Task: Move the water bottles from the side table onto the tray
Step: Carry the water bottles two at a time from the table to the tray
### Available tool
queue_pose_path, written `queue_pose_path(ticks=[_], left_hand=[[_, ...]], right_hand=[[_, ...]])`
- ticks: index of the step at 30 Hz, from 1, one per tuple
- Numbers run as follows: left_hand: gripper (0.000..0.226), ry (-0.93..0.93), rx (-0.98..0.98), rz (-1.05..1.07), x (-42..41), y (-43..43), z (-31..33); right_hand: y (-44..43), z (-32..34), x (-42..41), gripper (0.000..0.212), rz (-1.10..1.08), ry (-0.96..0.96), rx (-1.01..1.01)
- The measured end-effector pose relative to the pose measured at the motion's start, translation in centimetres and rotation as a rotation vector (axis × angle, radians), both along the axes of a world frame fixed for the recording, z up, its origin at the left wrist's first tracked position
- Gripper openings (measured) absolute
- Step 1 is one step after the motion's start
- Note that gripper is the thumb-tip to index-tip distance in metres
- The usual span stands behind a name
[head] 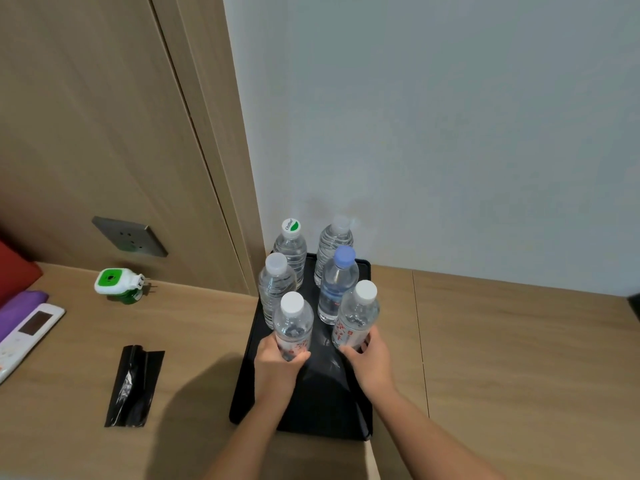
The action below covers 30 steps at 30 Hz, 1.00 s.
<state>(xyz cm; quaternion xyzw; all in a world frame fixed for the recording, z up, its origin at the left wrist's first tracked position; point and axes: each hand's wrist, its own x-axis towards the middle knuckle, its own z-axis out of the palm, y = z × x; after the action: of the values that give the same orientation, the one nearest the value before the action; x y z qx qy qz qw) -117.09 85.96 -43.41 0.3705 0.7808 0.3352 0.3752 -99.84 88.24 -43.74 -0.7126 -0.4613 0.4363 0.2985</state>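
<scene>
Though unclear whether bases already touch down, reads as nearly placed. Wood tabletop [502, 341] carrying black tray [322, 403] dead ahead at 12 o'clock. Four upright bottles [337, 285] crowding tray's 12 o'clock end. Two more nearer the 6 o'clock side: left bottle [293, 327] at 7, right bottle [356, 317] at 5. Clamped round left bottle's lower body with left grip [277, 362]; same on right bottle with right grip [367, 358]. Judged full, so fairly heavy; thin clear walls, probably squashy and slick. Best taken mid-body, firm without crushing, kept upright. White caps [366, 291] on, spill unlikely.
</scene>
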Motion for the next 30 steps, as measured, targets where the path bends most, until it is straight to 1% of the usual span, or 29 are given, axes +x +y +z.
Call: queue_pose_path(ticks=[3, 5, 6, 8, 9, 10, 12, 13, 15, 17, 20, 23, 27, 30], left_hand=[[0.053, 0.012, 0.008, -0.016, -0.1, -0.1, -0.1], [0.053, 0.041, 0.023, -0.054, -0.3, -0.4, 0.2], [0.056, 0.067, 0.035, -0.085, -0.5, -0.6, 0.4], [0.071, 0.128, 0.064, -0.164, -1.1, -1.6, 0.4], [0.08, 0.196, 0.069, -0.205, -1.4, -2.2, 0.4], [0.09, 0.324, 0.049, -0.245, -1.6, -2.8, 0.0], [0.107, 0.637, -0.038, -0.319, -1.8, -4.0, 0.0], [0.115, 0.734, -0.108, -0.337, -1.7, -4.4, 0.6], [0.123, 0.825, -0.282, -0.387, -1.4, -5.1, 1.9], [0.125, 0.861, -0.357, -0.421, -0.8, -5.9, 2.9], [0.131, 0.823, -0.374, -0.458, 1.6, -7.4, 4.5], [0.137, 0.822, -0.362, -0.506, 4.9, -9.0, 5.6], [0.135, 0.822, -0.27, -0.58, 10.2, -12.4, 7.2], [0.13, 0.887, -0.155, -0.695, 14.8, -15.4, 8.4]], right_hand=[[-0.1, 0.4, 0.2, 0.058, 0.033, -0.021, 0.0], [-0.3, 0.8, 0.5, 0.066, 0.084, -0.076, 0.029], [-0.6, 0.9, 0.8, 0.072, 0.119, -0.114, 0.045], [-1.1, 1.0, 1.6, 0.087, 0.196, -0.213, 0.052], [-1.5, 1.2, 2.1, 0.095, 0.245, -0.282, 0.043], [-1.9, 1.3, 2.7, 0.1, 0.302, -0.363, 0.029], [-2.9, 2.3, 3.7, 0.101, 0.424, -0.572, -0.033], [-3.5, 2.9, 4.3, 0.1, 0.481, -0.693, -0.064], [-4.8, 4.4, 5.3, 0.1, 0.559, -0.892, -0.073], [-6.2, 5.5, 6.4, 0.104, 0.575, -0.971, -0.051], [-8.5, 6.7, 8.3, 0.114, 0.567, -1.031, -0.034], [-11.6, 7.9, 10.9, 0.118, 0.541, -1.066, -0.046], [-17.7, 9.1, 15.7, 0.115, 0.47, -1.066, -0.081], [-23.3, 9.4, 19.6, 0.111, 0.348, -1.069, -0.092]])
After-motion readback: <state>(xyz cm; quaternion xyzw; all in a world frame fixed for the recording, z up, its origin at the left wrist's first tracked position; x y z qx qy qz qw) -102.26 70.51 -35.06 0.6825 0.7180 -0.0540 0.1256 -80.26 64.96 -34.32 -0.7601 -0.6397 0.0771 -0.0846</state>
